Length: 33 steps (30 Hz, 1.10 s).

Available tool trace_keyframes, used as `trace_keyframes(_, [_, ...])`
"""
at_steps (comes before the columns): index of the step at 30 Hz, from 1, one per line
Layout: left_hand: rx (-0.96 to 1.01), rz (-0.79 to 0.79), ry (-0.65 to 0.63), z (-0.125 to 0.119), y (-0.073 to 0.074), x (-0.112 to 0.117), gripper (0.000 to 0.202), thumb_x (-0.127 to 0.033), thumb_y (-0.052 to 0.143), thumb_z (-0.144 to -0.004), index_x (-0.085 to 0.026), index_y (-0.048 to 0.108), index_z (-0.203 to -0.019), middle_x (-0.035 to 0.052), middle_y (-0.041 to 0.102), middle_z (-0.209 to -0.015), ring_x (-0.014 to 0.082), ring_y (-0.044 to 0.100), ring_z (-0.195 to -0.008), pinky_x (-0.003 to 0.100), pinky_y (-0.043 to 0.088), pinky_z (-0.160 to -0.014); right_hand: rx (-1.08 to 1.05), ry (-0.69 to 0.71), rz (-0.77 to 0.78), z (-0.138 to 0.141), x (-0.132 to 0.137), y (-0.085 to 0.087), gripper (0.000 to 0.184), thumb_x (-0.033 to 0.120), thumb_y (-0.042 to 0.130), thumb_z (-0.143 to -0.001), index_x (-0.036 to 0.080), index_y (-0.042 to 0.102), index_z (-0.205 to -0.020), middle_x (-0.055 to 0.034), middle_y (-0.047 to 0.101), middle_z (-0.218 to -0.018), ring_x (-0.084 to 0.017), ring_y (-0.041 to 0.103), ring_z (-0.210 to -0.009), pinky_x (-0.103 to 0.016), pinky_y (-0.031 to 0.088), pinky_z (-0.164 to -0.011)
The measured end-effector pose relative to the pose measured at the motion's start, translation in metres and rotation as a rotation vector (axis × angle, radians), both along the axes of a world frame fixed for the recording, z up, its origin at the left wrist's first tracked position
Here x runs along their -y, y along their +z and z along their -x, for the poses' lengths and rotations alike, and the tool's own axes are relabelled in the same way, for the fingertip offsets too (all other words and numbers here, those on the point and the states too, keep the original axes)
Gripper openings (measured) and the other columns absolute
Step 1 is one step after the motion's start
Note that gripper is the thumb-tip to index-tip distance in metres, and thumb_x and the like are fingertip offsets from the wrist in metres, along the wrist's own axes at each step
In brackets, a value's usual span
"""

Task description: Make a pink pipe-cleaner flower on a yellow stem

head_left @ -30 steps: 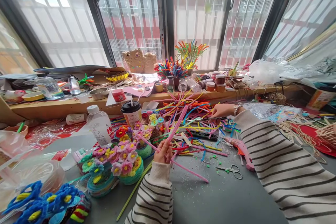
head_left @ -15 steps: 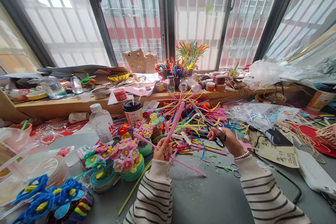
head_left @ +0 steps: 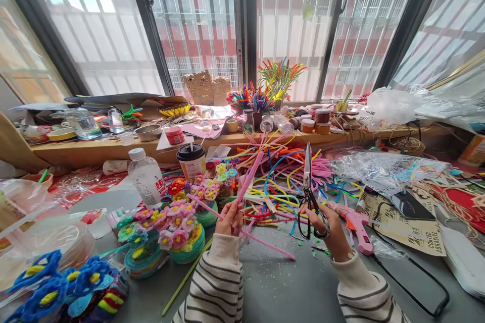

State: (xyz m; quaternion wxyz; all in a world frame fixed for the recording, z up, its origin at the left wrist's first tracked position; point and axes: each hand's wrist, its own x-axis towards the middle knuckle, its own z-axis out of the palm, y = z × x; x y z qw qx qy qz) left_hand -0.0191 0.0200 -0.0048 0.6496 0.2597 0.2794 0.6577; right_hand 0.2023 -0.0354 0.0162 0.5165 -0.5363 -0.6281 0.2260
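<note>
My left hand [head_left: 229,218] is closed around a bundle of pink pipe cleaners [head_left: 248,180] that stick up and to the right; one long pink stem trails down across the grey table [head_left: 288,282]. My right hand [head_left: 325,224] grips black-handled scissors [head_left: 307,181], blades together and pointing straight up, a short way right of the pink bundle. Behind both hands lies a tangled heap of coloured pipe cleaners [head_left: 282,164]. Both arms wear striped sleeves.
Pipe-cleaner flower pots [head_left: 182,227] and blue flowers [head_left: 64,287] stand at the left, beside a water bottle [head_left: 146,176] and lidded cup [head_left: 190,160]. A pink glue gun [head_left: 356,227] with black cord lies right of my right hand. A wooden sill [head_left: 113,150] holds jars and clutter.
My right hand reached into the pipe cleaner heap, took up the scissors and brought them back near the left hand, blades now upright. The left hand kept its pink bundle.
</note>
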Motion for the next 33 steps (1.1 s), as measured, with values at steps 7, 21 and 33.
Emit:
trace_keyframes(7, [-0.048,0.049,0.01,-0.001,-0.003,0.002,0.023,-0.026,0.068,-0.05,-0.012,0.054,-0.063,-0.0002,0.062,-0.059,-0.0036,0.029,-0.025,0.009,0.019,-0.022,0.311,-0.222,-0.049,-0.001,-0.005,-0.013,0.029,0.042,0.041,-0.071,0.015,0.053,-0.071,-0.0044,0.055,-0.068,-0.019,0.05,-0.067,-0.034,0.035,-0.07])
trace_keyframes(21, [-0.072,0.098,0.037,-0.002,-0.006,-0.001,0.029,-0.029,0.069,-0.045,-0.013,0.052,-0.063,-0.0028,0.059,-0.05,-0.0029,0.028,-0.023,0.009,0.016,-0.022,0.098,-0.186,-0.004,0.008,-0.004,-0.013,0.023,0.039,0.039,-0.076,0.016,0.045,-0.075,-0.0006,0.053,-0.058,-0.013,0.05,-0.053,-0.025,0.04,-0.056])
trace_keyframes(33, [-0.089,0.154,0.032,-0.005,-0.006,0.0,0.026,-0.024,0.069,-0.047,-0.011,0.052,-0.063,0.0025,0.064,-0.059,-0.0038,0.026,-0.023,0.01,0.014,-0.023,-0.163,0.069,0.13,0.028,-0.001,-0.014,0.029,0.043,0.051,-0.067,0.015,0.049,-0.074,-0.0061,0.057,-0.075,-0.017,0.055,-0.069,-0.028,0.044,-0.067])
